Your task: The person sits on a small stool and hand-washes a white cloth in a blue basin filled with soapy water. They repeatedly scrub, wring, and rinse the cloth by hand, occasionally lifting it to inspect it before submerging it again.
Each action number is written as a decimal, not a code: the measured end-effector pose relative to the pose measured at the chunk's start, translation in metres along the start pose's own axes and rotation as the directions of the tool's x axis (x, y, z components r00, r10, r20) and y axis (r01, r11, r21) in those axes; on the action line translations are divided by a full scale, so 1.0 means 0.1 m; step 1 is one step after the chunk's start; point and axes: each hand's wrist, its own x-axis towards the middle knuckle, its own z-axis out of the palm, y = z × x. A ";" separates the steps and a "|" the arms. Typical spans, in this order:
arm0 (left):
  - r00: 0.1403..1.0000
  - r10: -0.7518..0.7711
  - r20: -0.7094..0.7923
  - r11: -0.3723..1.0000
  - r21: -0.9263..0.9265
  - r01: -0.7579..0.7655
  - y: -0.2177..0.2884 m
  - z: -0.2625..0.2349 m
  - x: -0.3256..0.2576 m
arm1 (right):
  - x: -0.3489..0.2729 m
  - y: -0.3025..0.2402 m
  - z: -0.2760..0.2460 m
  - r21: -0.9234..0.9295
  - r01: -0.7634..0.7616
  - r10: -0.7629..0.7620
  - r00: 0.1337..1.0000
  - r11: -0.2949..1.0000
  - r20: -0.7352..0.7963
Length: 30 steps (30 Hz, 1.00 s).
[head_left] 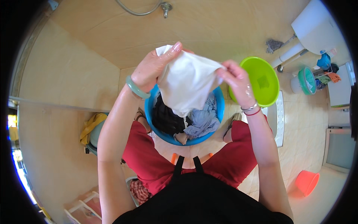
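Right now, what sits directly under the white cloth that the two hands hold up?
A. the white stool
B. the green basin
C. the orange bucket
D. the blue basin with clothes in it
D: the white cloth, pinched by the left hand and the right hand, hangs over the blue basin of dark and grey clothes; the green basin stands apart on the right.

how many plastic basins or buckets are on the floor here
4: a round blue plastic basin of clothes below the hands, a lime green plastic basin right of it, a teal bucket farther right, an orange bucket lower right. Others may be hidden.
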 end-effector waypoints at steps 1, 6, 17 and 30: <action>1.000 0.027 -0.005 1.000 0.006 -0.027 -0.01 -0.06 0.00 | -0.02 -0.05 -0.06 0.251 0.011 -0.005 1.000 0.968 -0.026; 0.972 0.032 -0.232 0.998 0.062 -0.018 -0.18 -0.46 -0.22 | 0.01 -0.40 0.08 0.531 0.043 0.028 0.992 0.846 -0.125; 0.977 0.088 -0.195 0.562 -0.800 -0.211 -0.93 0.47 0.15 | -0.05 -0.32 1.17 -0.656 0.557 -0.666 0.738 0.509 0.111; 0.873 -0.183 -0.453 0.774 -0.613 -0.156 -0.73 0.78 -0.01 | 0.30 -0.05 0.87 -0.710 0.250 -0.492 0.856 0.659 -0.155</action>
